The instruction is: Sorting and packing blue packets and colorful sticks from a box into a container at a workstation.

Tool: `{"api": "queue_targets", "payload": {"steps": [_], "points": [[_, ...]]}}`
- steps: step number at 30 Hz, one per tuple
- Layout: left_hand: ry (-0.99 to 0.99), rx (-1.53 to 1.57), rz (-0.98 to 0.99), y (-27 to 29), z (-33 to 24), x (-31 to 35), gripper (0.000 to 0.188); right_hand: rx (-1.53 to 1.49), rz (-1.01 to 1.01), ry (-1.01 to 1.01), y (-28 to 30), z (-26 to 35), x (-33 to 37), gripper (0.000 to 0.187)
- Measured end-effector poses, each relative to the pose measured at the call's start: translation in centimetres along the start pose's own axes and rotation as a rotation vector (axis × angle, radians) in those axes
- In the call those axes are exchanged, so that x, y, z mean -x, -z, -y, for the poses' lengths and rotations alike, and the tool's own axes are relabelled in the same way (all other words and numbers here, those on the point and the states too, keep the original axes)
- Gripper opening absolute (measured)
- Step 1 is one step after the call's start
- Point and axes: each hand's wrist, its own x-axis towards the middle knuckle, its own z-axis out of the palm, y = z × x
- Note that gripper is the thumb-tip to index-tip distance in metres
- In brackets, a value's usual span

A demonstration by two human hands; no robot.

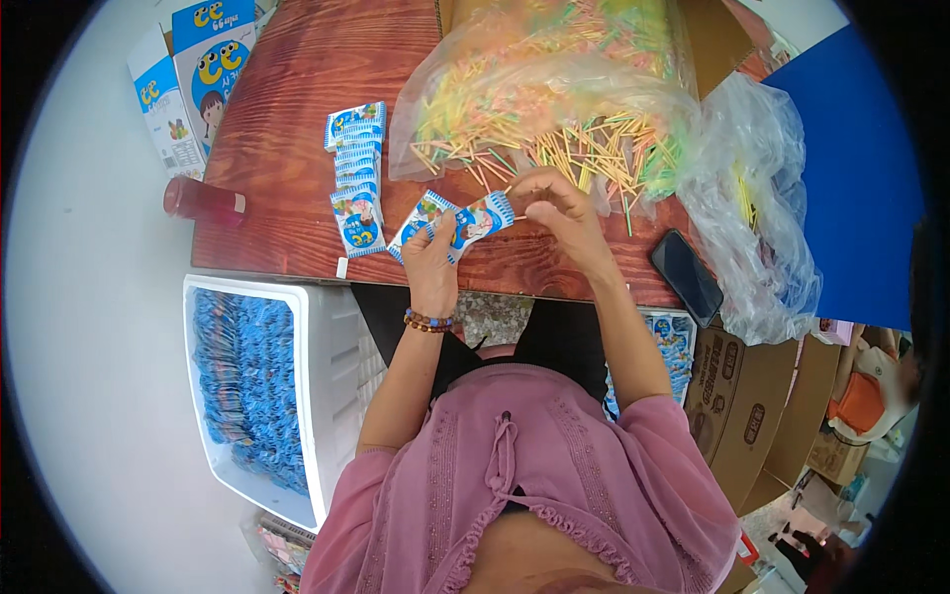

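Note:
My left hand (431, 265) is closed on a small blue and white snack packet (485, 222), held at a slant above the table's near edge. Another packet (420, 220) of the same kind shows by the left fingers; whether they grip it too is unclear. At the held packet's right end, my right hand (566, 216) pinches what looks like a thin stick between thumb and forefinger. Just beyond, many thin yellow, pink and green sticks (594, 148) spill from a large clear plastic bag (475, 59). An overlapping row of similar packets (356, 176) lies left of my hands.
On the reddish wooden table (297, 89), a pink-red bottle (205, 200) lies at the left edge. A black phone (687, 277) and crumpled clear bag (747, 198) are at right. A white foam box (315, 396) full of packets stands lower left; cardboard boxes (732, 396) stand lower right.

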Motion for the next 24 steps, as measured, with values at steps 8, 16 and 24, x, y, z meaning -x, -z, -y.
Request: {"api": "queue_targets", "payload": {"steps": [8, 16, 24], "points": [[0.045, 0.046, -0.021, -1.1, 1.7, 0.3, 0.013, 0.573, 0.252, 0.269, 1.0, -0.5, 1.3, 0.018], [-0.020, -0.257, 0.000, -0.2, 4.8, 1.1, 0.015, 0.345, -0.034, -0.059, 8.0, 1.4, -1.0, 0.011], [-0.152, -0.439, 0.117, -0.5, 4.9, 1.8, 0.017, 1.812, -0.369, 0.273, 7.9, -1.3, -4.8, 0.054]]}}
